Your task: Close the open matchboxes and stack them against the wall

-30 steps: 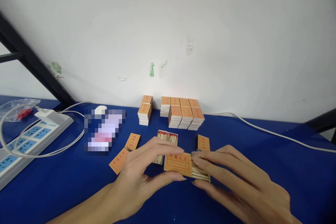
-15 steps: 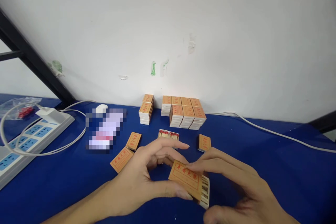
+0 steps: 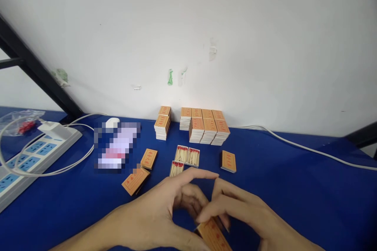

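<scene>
Low in the head view, my two hands meet around an orange matchbox [image 3: 214, 236] with red print, cut off by the bottom edge. My left hand [image 3: 153, 213] curls around its left side, the thumb along the box and the index finger stretched above. My right hand [image 3: 247, 210] presses its fingertips on the far end of the box; its thumb is out of view. Just beyond my left fingers lie match-filled trays [image 3: 193, 157], three in all, red heads pointing away. A closed matchbox [image 3: 229, 161] rests beyond my right hand.
Two matchbox covers [image 3: 136, 180] [image 3: 149, 159] lie left of the trays. Stacked matchboxes [image 3: 209, 125] stand against the wall, with a smaller stack [image 3: 162, 122] to their left. A blurred phone-like object [image 3: 119, 145], white mouse [image 3: 112, 122], power strip [image 3: 32, 157] and cables occupy the left.
The matchbox has come down toward me and turned, so its open tray end no longer shows. My right fingers have shifted left onto its far end. The front match tray is more visible.
</scene>
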A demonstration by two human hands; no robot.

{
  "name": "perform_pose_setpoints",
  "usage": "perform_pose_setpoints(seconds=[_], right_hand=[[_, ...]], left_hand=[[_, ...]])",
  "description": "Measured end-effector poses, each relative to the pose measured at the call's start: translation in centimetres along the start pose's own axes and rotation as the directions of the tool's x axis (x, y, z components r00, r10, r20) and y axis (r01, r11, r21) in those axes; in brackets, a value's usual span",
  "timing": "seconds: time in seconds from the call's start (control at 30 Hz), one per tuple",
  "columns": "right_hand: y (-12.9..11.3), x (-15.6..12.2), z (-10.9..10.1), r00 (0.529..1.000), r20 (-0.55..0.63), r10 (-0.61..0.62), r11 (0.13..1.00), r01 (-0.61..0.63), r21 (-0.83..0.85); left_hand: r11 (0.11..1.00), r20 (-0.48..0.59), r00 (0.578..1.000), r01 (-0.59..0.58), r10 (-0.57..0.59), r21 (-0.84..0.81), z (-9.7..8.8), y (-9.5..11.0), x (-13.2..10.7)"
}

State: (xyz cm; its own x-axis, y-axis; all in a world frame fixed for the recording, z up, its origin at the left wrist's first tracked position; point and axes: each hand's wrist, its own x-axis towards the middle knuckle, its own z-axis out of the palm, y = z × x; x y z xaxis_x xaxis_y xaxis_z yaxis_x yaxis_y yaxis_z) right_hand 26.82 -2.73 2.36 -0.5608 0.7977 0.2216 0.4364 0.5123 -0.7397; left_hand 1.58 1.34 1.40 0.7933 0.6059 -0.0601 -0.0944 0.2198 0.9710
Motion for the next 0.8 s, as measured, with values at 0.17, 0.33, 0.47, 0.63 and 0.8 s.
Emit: perform_pose_setpoints(seconds=[0.17, 0.33, 0.47, 0.63, 0.8], right_hand=[[1.3, 1.0, -1.9, 0.957, -0.280, -0.081, 0.978, 0.022, -0.208], [5.4, 1.1, -3.5, 0.845, -0.533, -0.051, 0.887, -0.207, -0.414], [7.4, 1.2, -3.9, 0.846, -0.519, 0.126, 0.890, -0.327, -0.317], [7.9, 1.4, -3.7, 0.860, -0.484, 0.164, 0.885, -0.345, -0.312], [8.7, 1.5, -3.4, 0.883, -0.457, 0.105, 0.867, -0.307, -0.393]], left_hand=[[0.967, -0.229, 0.964, -0.076, 0.134, 0.244, 0.2, 0.3, 0.0], [0.938, -0.355, 0.904, -0.122, 0.240, 0.323, -0.1, 0.1, 0.1], [0.938, -0.384, 0.892, -0.108, 0.237, 0.329, -0.1, 0.2, 0.2], [0.928, -0.374, 0.898, -0.087, 0.230, 0.361, 0.2, 0.3, 0.1], [0.909, -0.362, 0.903, -0.068, 0.231, 0.410, 0.1, 0.0, 0.0]])
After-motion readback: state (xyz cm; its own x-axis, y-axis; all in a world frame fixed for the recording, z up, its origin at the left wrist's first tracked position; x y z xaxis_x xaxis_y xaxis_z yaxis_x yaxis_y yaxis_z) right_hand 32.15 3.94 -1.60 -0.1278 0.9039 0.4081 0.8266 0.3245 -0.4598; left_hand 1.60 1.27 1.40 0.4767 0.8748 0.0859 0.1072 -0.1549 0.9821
